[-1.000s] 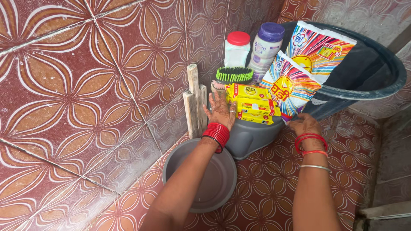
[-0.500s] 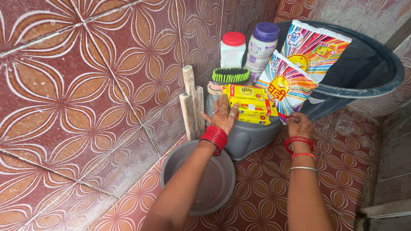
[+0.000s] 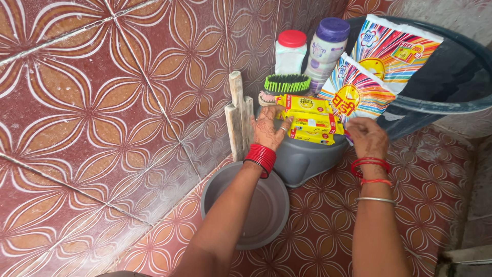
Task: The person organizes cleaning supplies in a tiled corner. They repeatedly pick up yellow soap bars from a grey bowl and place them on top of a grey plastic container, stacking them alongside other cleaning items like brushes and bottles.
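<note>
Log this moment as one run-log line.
left hand: flat against yellow soap bars | right hand: at lower edge of front detergent packet | bars on grey tub | basin on floor

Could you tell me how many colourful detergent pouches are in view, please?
2: the front pouch stands by the right hand; the rear pouch leans against the dark tub. Others may be hidden.

Stacked yellow packets (image 3: 309,119), rainbow-striped pouches (image 3: 359,95)
</note>
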